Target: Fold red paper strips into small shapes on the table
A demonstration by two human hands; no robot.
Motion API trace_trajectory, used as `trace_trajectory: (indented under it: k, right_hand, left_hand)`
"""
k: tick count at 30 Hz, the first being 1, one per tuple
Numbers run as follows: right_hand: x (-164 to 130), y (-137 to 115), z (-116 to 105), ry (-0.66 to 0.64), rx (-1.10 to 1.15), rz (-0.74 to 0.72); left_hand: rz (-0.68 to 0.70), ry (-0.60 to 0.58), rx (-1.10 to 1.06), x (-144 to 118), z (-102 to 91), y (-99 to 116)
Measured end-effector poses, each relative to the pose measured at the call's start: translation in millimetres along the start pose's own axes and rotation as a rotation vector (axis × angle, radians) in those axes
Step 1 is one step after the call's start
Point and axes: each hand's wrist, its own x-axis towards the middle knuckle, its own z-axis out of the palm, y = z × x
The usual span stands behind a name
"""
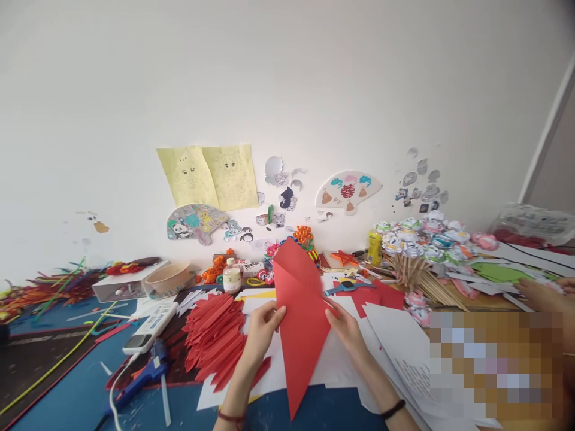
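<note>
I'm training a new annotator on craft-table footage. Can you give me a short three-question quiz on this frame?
1. True or false: both hands hold the red paper sheet.
2. Which lies nearer the left hand? A) pile of folded red strips B) paper flowers on sticks
3. What tool lies on the blue mat, bottom left?

Key: 1 true, the right hand pinches the other edge. 2 A. 3 blue glue gun.

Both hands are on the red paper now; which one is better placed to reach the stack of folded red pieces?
Left, probably. The left hand grips the red paper on the edge facing the folded red pieces, which lie just beside it. The right hand sits on the far edge.
</note>
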Motion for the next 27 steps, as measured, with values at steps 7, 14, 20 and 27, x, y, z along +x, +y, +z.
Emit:
trace_trajectory:
  k: [7,14,20,27]
  right_hand:
    - [17.7,-52.9,7.0,0.108,0.348,-0.143]
    - [9.3,-83.2,-19.2,0.145,-0.067,-0.529]
    - [-36.6,-35.2,-50.6,-0.230,-0.597,-0.443]
    - [-69.2,-13.3,-66.0,-0.532,-0.946,-0.285]
  left_hand:
    - [0.181,0.103,-0.023,2.1,-7.2,44.1]
    - [0.440,0.265,0.097,-13.8,-44.6,67.1]
    - [0.556,-0.088,0.787,-63.3,-63.6,14.5]
    - [0.556,-0.333,1.202,-105.0,-43.1,-6.1]
